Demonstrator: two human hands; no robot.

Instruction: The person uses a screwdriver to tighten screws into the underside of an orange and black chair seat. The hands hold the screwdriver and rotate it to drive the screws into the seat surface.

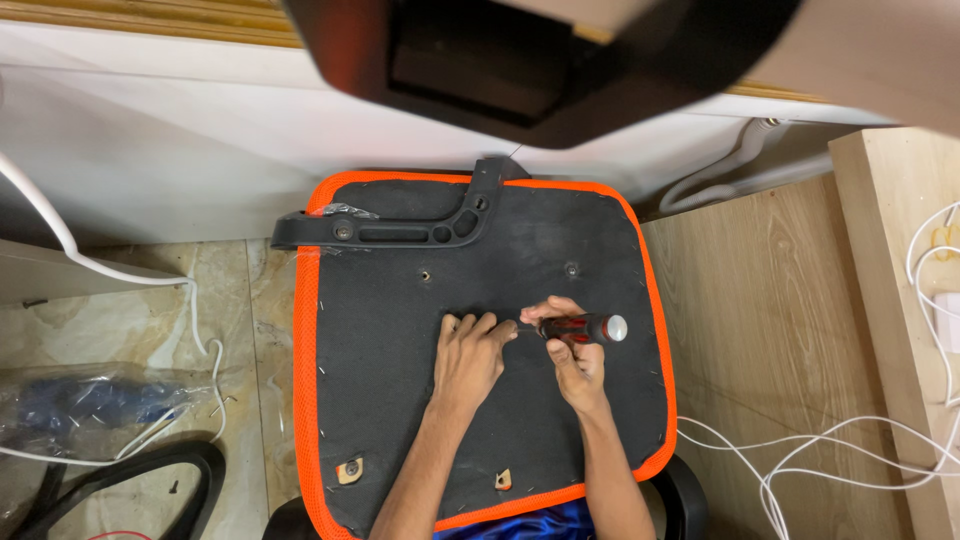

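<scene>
An upturned chair seat (400, 400), black underneath with an orange mesh edge, lies in front of me. A black plastic armrest bracket (400, 232) sits along its far edge. My right hand (572, 352) grips a red and black screwdriver (585, 328) with a grey cap, held sideways with the tip pointing left. My left hand (468, 352) rests on the seat's black underside, fingertips meeting the screwdriver tip near the middle. Two screw holes (426, 274) show beyond my hands.
Two small metal brackets (350, 469) sit near the seat's near edge. White cables (800, 460) trail over the wooden surface at right. A plastic bag (90, 405) and a black chair part (120, 490) lie on the tiled floor at left. A dark blurred object (530, 60) hangs overhead.
</scene>
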